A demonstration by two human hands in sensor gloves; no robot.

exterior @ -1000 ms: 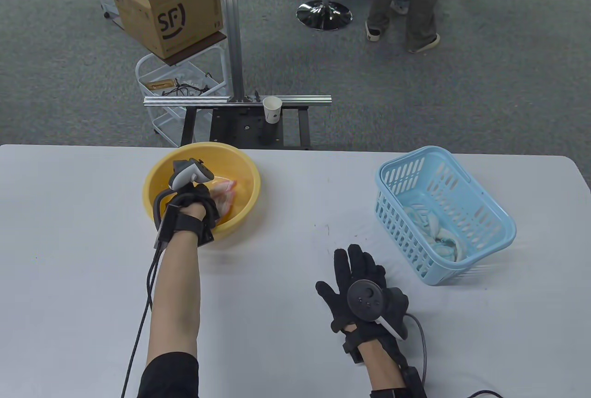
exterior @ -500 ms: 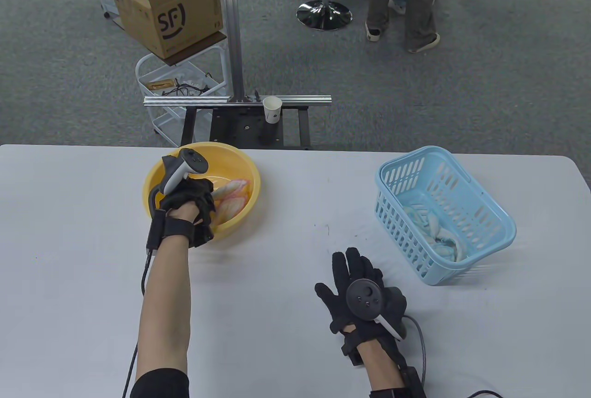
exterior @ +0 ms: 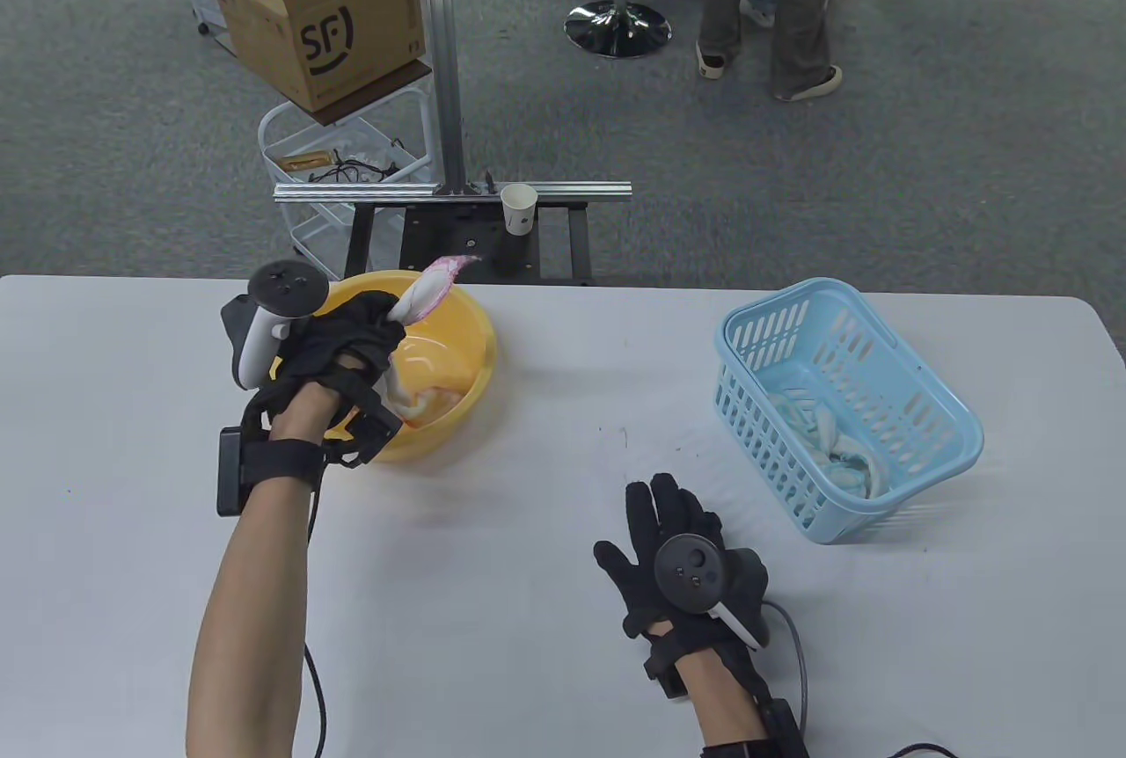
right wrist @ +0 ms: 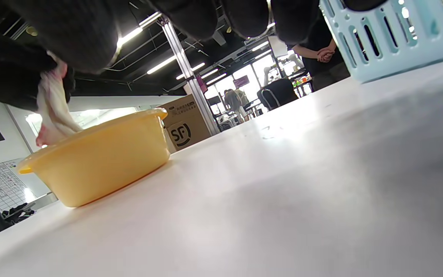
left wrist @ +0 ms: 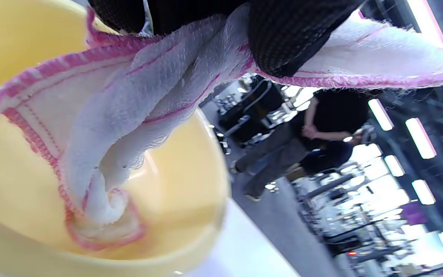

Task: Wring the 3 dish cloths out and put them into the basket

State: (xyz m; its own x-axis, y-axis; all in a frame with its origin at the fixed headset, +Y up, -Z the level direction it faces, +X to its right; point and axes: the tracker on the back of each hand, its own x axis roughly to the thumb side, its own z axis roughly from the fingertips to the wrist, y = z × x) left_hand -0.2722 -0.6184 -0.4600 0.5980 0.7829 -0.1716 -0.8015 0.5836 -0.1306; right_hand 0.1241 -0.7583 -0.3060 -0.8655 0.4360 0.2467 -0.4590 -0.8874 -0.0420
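Dish cloths, status at this moment: one pink-edged cloth point(exterior: 420, 301) is in your left hand point(exterior: 339, 345), fingers curled tight around its middle. Its upper end sticks up above your fist; its lower end hangs down into the yellow bowl point(exterior: 471, 371), where the left wrist view shows the tail twisted and touching the bowl floor. The cloth is only partly lifted clear.

Blue basket point(exterior: 932, 433), on the desk's right side, already holds pale blue-and-white cloth material point(exterior: 836, 441). You cannot tell from these views whether that is one cloth or two; the folds run together.

More pale fabric point(exterior: 431, 402) lies low in the bowl beneath your fist. Whether it is the same cloth's tail or a separate one is not clear.

Your right hand point(exterior: 677, 547) lies flat on the desk point(exterior: 545, 617), fingers straight and spread, holding nothing, well apart from both bowl and basket.

Assessment: the task appears to be past its start, not finished. The held cloth is not yet wrung; wringing will likely need your right hand brought over to the bowl. Transfer to the basket remains outstanding for this cloth and any left in the bowl.
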